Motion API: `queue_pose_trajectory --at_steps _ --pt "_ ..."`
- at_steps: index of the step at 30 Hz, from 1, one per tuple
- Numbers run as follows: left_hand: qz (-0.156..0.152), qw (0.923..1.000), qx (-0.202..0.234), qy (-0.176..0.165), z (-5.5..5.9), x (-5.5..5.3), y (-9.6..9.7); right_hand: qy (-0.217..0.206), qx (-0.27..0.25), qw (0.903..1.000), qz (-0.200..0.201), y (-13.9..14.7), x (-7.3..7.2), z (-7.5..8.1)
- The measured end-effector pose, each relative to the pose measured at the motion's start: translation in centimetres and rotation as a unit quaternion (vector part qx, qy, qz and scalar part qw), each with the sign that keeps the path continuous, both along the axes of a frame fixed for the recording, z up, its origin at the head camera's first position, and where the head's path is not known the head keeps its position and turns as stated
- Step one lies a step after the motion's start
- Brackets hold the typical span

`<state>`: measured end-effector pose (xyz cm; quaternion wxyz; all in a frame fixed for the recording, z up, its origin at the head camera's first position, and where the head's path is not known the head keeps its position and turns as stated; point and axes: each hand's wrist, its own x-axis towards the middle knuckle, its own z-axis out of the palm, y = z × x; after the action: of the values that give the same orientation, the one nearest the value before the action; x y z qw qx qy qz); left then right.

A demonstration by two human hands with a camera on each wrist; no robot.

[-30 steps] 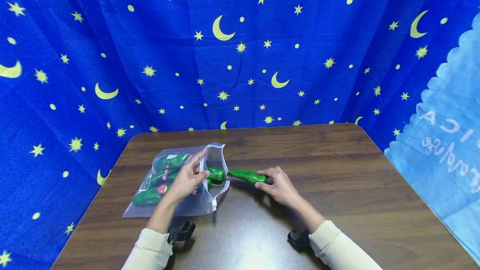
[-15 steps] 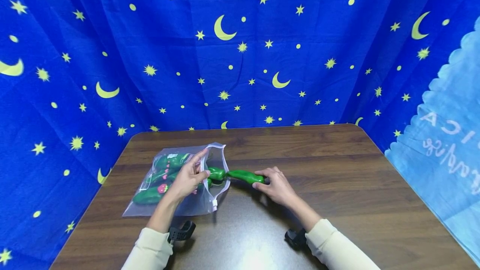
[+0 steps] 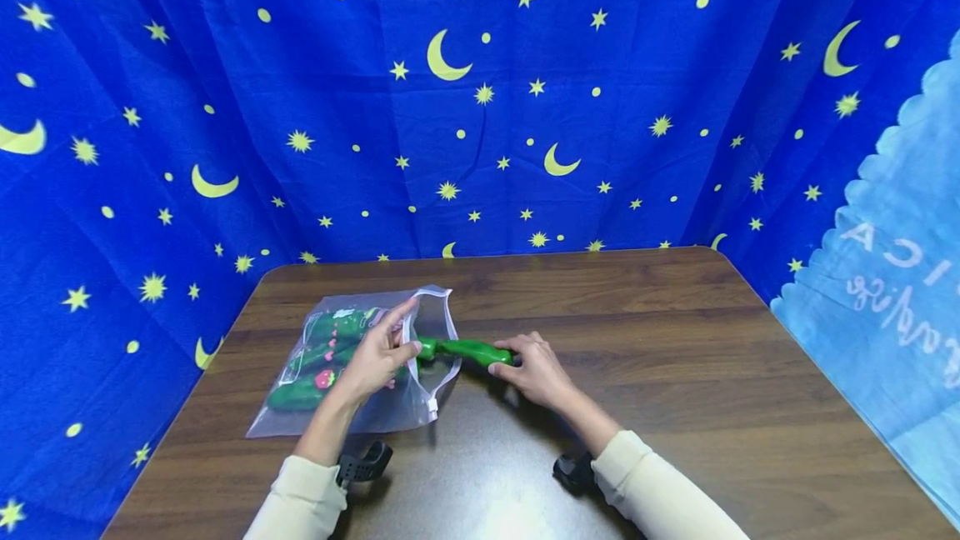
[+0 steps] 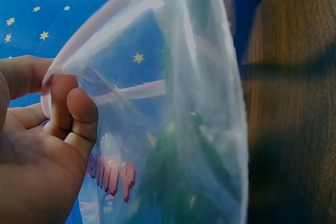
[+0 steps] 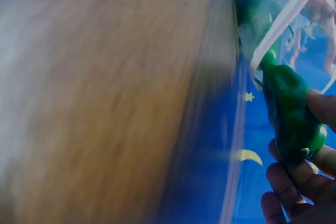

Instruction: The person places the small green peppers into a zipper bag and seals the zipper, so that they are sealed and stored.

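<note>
A clear zip bag (image 3: 367,418) with printed pictures lies on the left of the table, its mouth facing right. My left hand (image 3: 375,358) pinches the upper layer at the mouth and keeps it raised; in the left wrist view the bag edge (image 4: 68,59) sits between thumb and fingers. Several green, pepper-like shapes (image 3: 296,394) show through the plastic. My right hand (image 3: 534,369) grips a glossy green pepper (image 3: 474,351) by its thick end. Its thin tip points into the mouth and meets another green pepper (image 3: 426,348) there. The right wrist view shows the gripped pepper (image 5: 289,106) at the white bag rim.
The brown wooden table (image 3: 637,332) extends to the right and front. Behind it hangs a blue curtain (image 3: 495,148) with stars and moons, and a light-blue cloth (image 3: 892,298) hangs on the right. Dark cameras (image 3: 365,463) sit at both wrists.
My right hand has moved left with its pepper, whose tip now reaches inside the bag's mouth. The pepper at the mouth has slid deeper. My left hand stays in place.
</note>
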<state>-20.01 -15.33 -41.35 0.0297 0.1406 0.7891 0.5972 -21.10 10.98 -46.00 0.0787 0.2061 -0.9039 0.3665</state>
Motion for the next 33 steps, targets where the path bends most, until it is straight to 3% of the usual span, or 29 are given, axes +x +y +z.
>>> queue_pose_trajectory --at_steps 12,17,23,33 --pt "-0.014 0.9999 0.006 -0.003 0.1 0.0 0.2 0.025 0.021 0.9994 0.009 -2.4 -0.2 0.3" --pt "-0.016 0.9998 0.007 -0.003 0.1 -0.1 0.2 0.056 0.023 0.9981 0.013 -3.3 -0.5 0.2" --pt "-0.013 0.9998 0.008 -0.014 0.2 0.1 0.3 0.086 0.035 0.9957 -0.004 -4.3 -0.9 0.0" --pt "-0.018 0.9997 0.008 -0.017 0.1 0.0 0.3 0.084 0.08 0.9923 -0.042 -6.0 -1.3 0.0"
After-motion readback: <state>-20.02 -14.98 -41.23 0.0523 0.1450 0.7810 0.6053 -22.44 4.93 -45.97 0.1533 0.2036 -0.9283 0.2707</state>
